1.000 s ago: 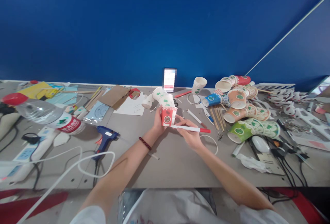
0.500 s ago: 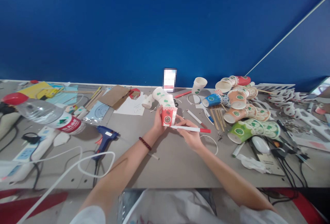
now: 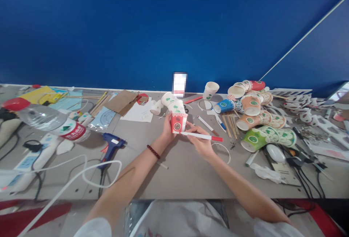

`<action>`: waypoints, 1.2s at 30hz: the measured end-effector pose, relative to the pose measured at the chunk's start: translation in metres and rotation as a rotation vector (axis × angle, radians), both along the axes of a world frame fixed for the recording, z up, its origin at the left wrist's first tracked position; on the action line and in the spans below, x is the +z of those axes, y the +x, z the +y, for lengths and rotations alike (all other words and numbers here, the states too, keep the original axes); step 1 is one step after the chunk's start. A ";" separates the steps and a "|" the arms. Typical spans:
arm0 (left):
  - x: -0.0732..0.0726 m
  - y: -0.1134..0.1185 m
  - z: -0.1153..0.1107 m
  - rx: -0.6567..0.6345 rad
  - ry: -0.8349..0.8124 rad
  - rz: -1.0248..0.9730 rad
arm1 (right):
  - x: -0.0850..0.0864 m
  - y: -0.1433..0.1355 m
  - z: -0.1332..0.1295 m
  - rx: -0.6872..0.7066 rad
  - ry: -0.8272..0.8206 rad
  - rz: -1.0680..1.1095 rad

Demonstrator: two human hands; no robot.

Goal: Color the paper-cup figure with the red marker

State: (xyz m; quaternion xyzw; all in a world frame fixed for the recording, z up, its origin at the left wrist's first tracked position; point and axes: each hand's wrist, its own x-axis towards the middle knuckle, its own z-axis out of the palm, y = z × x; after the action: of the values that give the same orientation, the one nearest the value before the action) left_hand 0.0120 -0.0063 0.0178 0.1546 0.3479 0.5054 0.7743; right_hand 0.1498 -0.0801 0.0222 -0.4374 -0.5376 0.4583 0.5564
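Observation:
My left hand (image 3: 167, 127) is wrapped round a row of joined paper cups, steadying it from the left side. The nearest paper cup (image 3: 177, 125) is coloured red with a round emblem, and white paper cups (image 3: 172, 103) with green prints extend behind it. In my right hand (image 3: 200, 142) is a red marker (image 3: 205, 136) with a white barrel. Its tip points left and meets the lower edge of the red cup, though exact contact is too small to tell. Several fingertips of both hands are hidden behind the cup and marker.
Coloured paper cups (image 3: 253, 138) lie in rows on the right, near wooden sticks (image 3: 231, 126) and a white marker (image 3: 207, 125). A glue gun (image 3: 111, 147), a water bottle (image 3: 46, 120) and a power strip (image 3: 32, 160) occupy the left. A phone (image 3: 179, 84) stands against the blue wall.
Almost nothing differs. The marker and my right hand have shifted very slightly; both hands keep their hold.

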 end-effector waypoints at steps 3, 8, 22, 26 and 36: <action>-0.001 0.000 0.000 -0.008 0.001 0.002 | 0.000 0.000 0.000 0.015 -0.004 -0.014; -0.004 0.000 0.002 0.002 0.020 -0.016 | -0.001 0.002 0.001 -0.031 0.031 -0.021; 0.000 0.001 0.001 0.012 0.003 -0.006 | -0.001 0.000 0.000 -0.019 0.013 -0.030; 0.000 0.001 0.001 -0.001 -0.002 0.002 | -0.001 0.000 0.000 0.017 0.002 -0.024; 0.001 0.000 0.000 0.002 0.007 0.019 | 0.000 0.000 0.000 -0.006 0.002 -0.026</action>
State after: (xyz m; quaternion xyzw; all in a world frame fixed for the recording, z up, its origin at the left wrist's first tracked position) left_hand 0.0123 -0.0062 0.0191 0.1620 0.3537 0.5059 0.7699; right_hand 0.1497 -0.0797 0.0226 -0.4446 -0.5437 0.4504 0.5512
